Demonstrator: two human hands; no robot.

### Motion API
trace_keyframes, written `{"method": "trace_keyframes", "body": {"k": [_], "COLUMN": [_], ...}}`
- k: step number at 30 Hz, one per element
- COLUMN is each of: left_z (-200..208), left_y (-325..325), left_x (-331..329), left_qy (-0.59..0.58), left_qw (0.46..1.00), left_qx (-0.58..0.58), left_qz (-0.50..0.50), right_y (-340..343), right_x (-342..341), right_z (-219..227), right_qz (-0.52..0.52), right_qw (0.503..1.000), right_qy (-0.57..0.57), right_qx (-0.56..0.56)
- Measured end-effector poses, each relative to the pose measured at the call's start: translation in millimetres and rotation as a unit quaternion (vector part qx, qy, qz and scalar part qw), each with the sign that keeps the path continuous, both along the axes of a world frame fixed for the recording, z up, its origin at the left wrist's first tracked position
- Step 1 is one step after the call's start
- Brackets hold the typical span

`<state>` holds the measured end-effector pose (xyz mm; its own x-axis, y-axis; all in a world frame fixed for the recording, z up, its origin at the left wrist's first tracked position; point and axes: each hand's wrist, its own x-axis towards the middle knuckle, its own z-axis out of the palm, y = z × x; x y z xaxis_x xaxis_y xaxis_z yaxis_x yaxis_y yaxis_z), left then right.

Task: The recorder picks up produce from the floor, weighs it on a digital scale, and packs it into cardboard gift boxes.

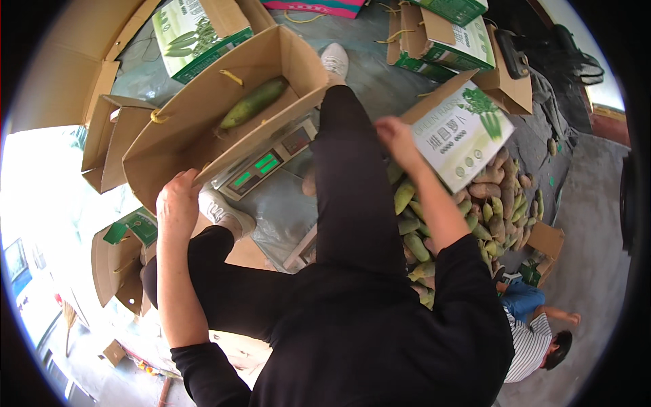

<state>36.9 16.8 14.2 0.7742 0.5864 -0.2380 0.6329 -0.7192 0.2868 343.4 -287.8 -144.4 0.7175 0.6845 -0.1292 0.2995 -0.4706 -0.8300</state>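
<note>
A long open cardboard box (196, 102) rests at a slant over a digital scale (247, 182) whose display is lit green. One green radish (254, 104) lies inside it. My left hand (179, 203) is closed on the box's near rim, at its lower-left corner. On the other side of my leg, my right hand (400, 144) is at the left edge of a white and green printed carton (468, 136). Its fingers are slightly blurred, and I cannot make out whether they grip the carton. That carton stands tilted beside a pile of green radishes (417, 245).
Brownish, soil-coloured radishes (498, 193) spread through the pile on the right. More cartons (200, 37) stand at the far left and far right (451, 44). An open carton (125, 261) is at the left. Another person (532, 342) in a striped shirt is at the lower right.
</note>
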Motion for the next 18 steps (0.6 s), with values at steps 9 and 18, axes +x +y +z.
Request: {"method": "trace_keyframes", "body": {"k": [9,18], "left_z": [-1,0], "left_y": [-3,-2], "left_x": [0,4], "left_qy": [-0.009,-0.013], "left_qw": [1.000,1.000], "left_qx": [0.009,-0.002], "left_qz": [0.006,0.010], "right_y": [-33,11], "right_x": [-42,87], "right_z": [-13,-7], "right_qz": [0.122,0.116], "right_qw": [0.927,0.861], "right_qy": [-0.248,-0.378], "right_qx": [-0.252,-0.320]}}
